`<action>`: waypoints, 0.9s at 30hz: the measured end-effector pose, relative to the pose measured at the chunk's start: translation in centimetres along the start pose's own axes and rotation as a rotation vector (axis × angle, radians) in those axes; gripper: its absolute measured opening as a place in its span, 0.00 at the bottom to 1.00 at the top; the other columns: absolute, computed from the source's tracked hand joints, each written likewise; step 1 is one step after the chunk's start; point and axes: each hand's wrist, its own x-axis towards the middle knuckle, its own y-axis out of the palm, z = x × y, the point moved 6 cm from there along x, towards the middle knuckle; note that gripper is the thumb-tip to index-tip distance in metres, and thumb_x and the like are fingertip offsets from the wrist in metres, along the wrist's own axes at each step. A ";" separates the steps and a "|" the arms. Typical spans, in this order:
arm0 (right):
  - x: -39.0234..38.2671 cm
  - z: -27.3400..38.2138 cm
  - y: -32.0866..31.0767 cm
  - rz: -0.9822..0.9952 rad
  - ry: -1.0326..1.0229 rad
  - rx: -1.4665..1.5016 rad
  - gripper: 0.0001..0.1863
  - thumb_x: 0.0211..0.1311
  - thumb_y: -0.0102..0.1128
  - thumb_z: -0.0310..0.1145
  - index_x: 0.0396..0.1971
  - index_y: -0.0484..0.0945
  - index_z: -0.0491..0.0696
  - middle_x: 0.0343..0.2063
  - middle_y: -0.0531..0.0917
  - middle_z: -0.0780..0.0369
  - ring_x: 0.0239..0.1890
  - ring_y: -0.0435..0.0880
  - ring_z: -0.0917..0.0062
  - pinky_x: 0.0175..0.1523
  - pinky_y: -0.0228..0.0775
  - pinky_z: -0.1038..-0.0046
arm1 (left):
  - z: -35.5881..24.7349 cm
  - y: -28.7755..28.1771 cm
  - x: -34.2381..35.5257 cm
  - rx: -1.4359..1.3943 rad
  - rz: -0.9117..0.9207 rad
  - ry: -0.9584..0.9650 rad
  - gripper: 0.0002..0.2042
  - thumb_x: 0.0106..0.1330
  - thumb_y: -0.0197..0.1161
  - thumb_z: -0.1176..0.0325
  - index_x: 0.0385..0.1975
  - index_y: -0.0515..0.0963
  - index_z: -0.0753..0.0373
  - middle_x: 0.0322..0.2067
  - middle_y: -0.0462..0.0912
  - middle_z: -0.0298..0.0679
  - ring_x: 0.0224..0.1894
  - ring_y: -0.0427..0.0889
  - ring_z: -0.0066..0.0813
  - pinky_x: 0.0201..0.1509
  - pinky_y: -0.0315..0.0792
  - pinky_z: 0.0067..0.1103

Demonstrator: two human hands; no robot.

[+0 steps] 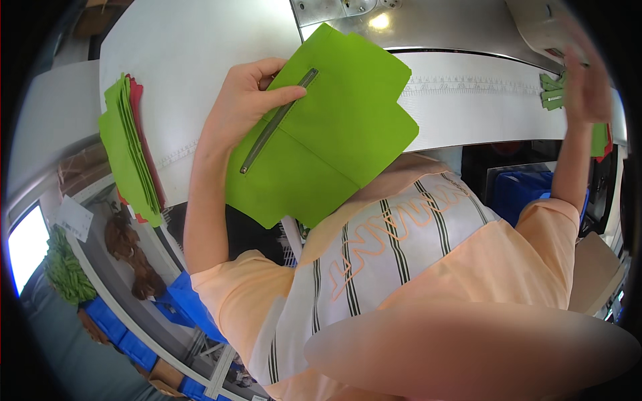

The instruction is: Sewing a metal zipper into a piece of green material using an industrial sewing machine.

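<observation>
My left hand (pixel 251 90) grips a flat bright green panel (pixel 348 113) by its upper left part, thumb on top and fingers curled behind the edge. The panel has notched corners, a dark zipper (pixel 277 123) set in a slit, and a fold line across it. It is tilted above the front edge of the white table, partly over my lap. At the far right my right hand (pixel 588 87) is raised, smeared by motion, beside small green pieces (pixel 553 93) on the table. Its fingers do not show clearly enough to tell whether they hold anything.
A stack of green and red panels (pixel 127 147) hangs over the table's left edge. Metal machine parts (pixel 441 27) line the back of the white worktop (pixel 461 107). Blue bins (pixel 521 190) stand below at the right; a bundle of green pieces (pixel 67 271) lies at the lower left.
</observation>
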 end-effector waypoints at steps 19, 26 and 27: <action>-24.1 -6.4 11.6 0.578 -0.038 -0.533 0.24 0.56 0.61 0.35 0.52 0.73 0.44 0.51 0.75 0.51 0.56 0.72 0.60 0.61 0.63 0.60 | -0.8 1.1 1.3 0.040 0.129 0.118 0.18 0.57 0.65 0.77 0.49 0.76 0.70 0.39 0.83 0.35 0.37 0.79 0.18 0.46 0.72 0.16; -27.0 -10.5 10.9 0.640 0.076 -0.530 0.25 0.56 0.62 0.37 0.53 0.73 0.44 0.52 0.75 0.51 0.57 0.72 0.59 0.62 0.63 0.60 | -0.4 0.9 1.4 0.013 0.122 0.078 0.19 0.55 0.65 0.78 0.48 0.76 0.71 0.40 0.83 0.37 0.39 0.80 0.19 0.46 0.72 0.16; -27.0 -10.4 11.0 0.653 0.086 -0.527 0.25 0.56 0.62 0.37 0.53 0.73 0.45 0.52 0.75 0.51 0.57 0.72 0.59 0.62 0.63 0.60 | -0.4 0.8 1.5 0.033 0.107 0.080 0.19 0.55 0.65 0.78 0.49 0.76 0.71 0.40 0.83 0.38 0.39 0.80 0.20 0.46 0.72 0.16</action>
